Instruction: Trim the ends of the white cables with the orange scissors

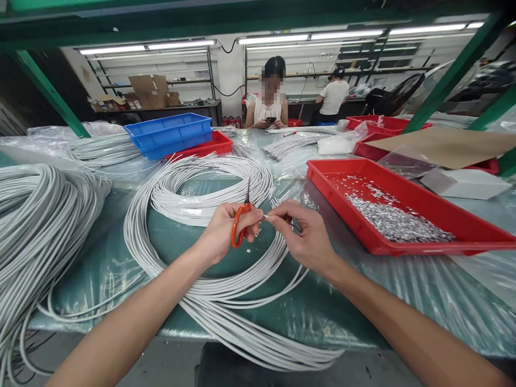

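Note:
My left hand [223,231] is closed around a pair of scissors [236,228] with orange handles, its narrow dark blades pointing up. Its thumb and forefinger also meet at a small pale tip [265,217], too small to make out well. From the other side my right hand [304,236] pinches that same spot, with the end of a white cable apparently in its fingers. Beneath both hands lies a loose loop of white cables [139,242], their ends fanning toward the front edge. Just behind is a tighter coil of white cable [181,207].
At right, a red tray [342,228] holds many small shiny metal pieces [387,217]. A large cable bundle [36,231] hangs over the left edge. Blue trays [169,134] stand at the back left. A person [270,107] with a phone sits opposite; another person [334,97] is farther back.

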Demonstrator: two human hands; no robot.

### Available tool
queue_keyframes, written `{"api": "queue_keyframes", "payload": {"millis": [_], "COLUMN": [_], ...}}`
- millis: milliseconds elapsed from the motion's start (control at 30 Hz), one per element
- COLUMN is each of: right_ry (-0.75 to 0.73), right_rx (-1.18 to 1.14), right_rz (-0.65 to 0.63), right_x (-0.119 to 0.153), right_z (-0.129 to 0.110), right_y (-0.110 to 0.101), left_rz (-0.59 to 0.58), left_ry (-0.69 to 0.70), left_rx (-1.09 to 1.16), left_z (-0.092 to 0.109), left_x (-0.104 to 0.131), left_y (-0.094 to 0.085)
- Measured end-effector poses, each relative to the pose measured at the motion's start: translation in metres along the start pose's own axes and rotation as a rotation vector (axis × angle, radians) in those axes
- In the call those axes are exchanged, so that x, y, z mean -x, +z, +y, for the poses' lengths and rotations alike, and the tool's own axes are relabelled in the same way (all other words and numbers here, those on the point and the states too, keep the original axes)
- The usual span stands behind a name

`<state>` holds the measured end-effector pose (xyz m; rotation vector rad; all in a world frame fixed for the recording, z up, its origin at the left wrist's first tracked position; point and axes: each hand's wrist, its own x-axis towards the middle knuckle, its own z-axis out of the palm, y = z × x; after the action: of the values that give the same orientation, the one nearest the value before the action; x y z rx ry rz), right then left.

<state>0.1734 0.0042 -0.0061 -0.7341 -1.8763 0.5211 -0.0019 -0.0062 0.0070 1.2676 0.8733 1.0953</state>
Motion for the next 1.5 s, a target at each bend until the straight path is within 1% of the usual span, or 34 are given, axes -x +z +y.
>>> {"api": "queue_keyframes", "payload": {"millis": [100, 233, 500, 600, 667, 767, 867, 933, 1067, 1300, 1500], "right_ry": [0.027, 0.082, 0.078, 0.102, 0.117, 0.141, 0.189, 0.220, 0.241, 0.233, 0.204], "right_rx": [0.006, -0.043, -0.162, -0.188, -0.200, -0.208, -0.216, -0.225, -0.238, -0.233, -0.229], "right_rz": [-0.082, -0.196, -0.368, -0.434, -0.467, -0.493, -0.485, -0.485, -0.508, -0.555, -0.556], "right_x": [-0.003, -0.005, -0.008, -0.010, -0.010, -0.011, -0.011, -0.010, -0.009, -0.012, -0.012], "right_z": [0.004, 0.008, 0.005, 0.004, 0.004, 0.007, 0.013, 0.016, 0.017, 0.009, 0.011], "right_y": [-0.003, -0.008, -0.019, -0.022, -0.023, -0.023, -0.021, -0.020, -0.019, -0.021, -0.021], "left_rz": [0.021, -0.052, -0.163, -0.182, -0.174, -0.151, -0.143, -0.148, -0.185, -0.188, -0.189], "left_ry": [0.036, 0.016, 0.025, 0.030, 0.048, 0.107, 0.188, 0.218, 0.224, 0.233, 0.212], "left_rx": [-0.152, -0.306, -0.377, -0.435, -0.493, -0.593, -0.678, -0.712, -0.732, -0.747, -0.727], "left_z": [0.005, 0.011, 0.014, 0.015, 0.015, 0.014, 0.013, 0.012, 0.015, 0.017, 0.017], "left_x": [-0.001, 0.000, 0.005, 0.007, 0.008, 0.009, 0.010, 0.010, 0.010, 0.013, 0.013], "left_y": [-0.005, -0.010, -0.012, -0.011, -0.010, -0.011, -0.013, -0.013, -0.010, -0.009, -0.007]}}
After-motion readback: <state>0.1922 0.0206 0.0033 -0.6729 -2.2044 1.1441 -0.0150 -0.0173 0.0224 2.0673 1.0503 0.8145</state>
